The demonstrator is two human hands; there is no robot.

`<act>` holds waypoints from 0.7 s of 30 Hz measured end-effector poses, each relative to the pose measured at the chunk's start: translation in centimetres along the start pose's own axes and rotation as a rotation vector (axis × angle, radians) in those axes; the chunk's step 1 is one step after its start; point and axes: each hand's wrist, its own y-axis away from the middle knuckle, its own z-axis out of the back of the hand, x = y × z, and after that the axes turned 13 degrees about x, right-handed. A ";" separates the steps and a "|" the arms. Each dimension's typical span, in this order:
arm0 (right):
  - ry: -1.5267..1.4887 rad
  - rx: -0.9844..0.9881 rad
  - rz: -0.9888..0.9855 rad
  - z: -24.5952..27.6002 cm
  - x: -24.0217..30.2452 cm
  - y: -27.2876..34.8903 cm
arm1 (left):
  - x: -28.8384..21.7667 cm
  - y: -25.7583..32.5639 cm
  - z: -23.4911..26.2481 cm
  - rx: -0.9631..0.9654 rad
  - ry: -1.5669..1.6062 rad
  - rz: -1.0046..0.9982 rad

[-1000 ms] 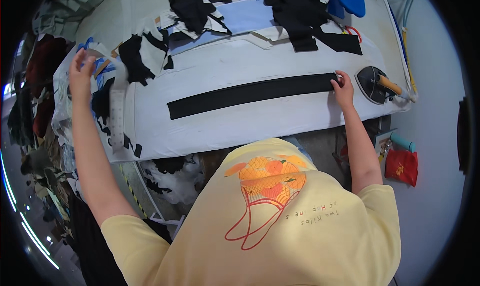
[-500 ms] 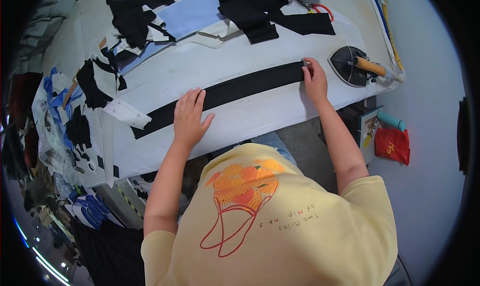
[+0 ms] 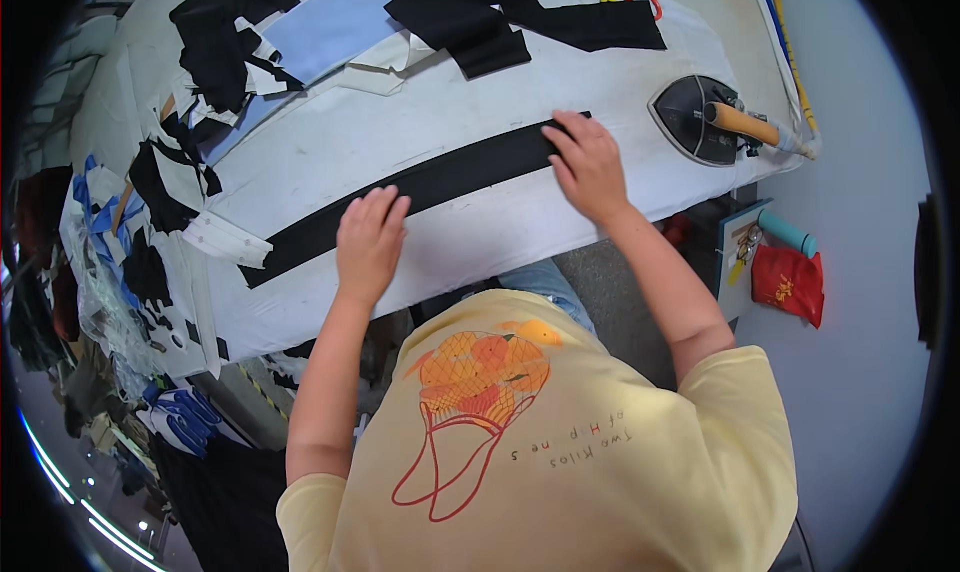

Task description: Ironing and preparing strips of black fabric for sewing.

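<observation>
**Smoothing a long black strip on the pressing table**

Lying diagonally across the white padded table (image 3: 480, 232): 1 long black fabric strip (image 3: 450, 177), running from near left to far right. Pressing flat on its middle, fingers together and extended: the left hand (image 3: 368, 240), having come in from the far-left scraps 1 second ago. Resting on the strip's right end, fingers spread and flat, gripping nothing: the right hand (image 3: 588, 167). Likely meaning both palms now steadying and flattening the strip. Sitting just right of that end: a dark iron (image 3: 700, 120) with a wooden handle. Piling up at the far side: black cut pieces (image 3: 500, 22) and pale blue fabric (image 3: 335, 27).
</observation>
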 end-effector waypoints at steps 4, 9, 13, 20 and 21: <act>0.034 -0.013 -0.021 1.2 -1.7 0.9 | -2.4 -3.7 -0.7 -0.098 0.041 -0.267; 0.032 -0.020 -0.009 0.8 0.1 0.7 | -3.1 -5.2 -1.4 -0.106 0.090 -0.186; -0.100 0.014 0.233 -0.8 3.6 -0.2 | -3.4 -5.7 -1.4 -0.134 0.049 -0.176; -0.018 0.039 0.337 -2.2 4.2 -1.2 | -4.5 -5.4 -0.1 -0.060 0.162 -0.022; -0.020 0.041 0.339 -2.2 4.1 -1.4 | -4.6 -5.0 0.2 -0.068 0.170 -0.030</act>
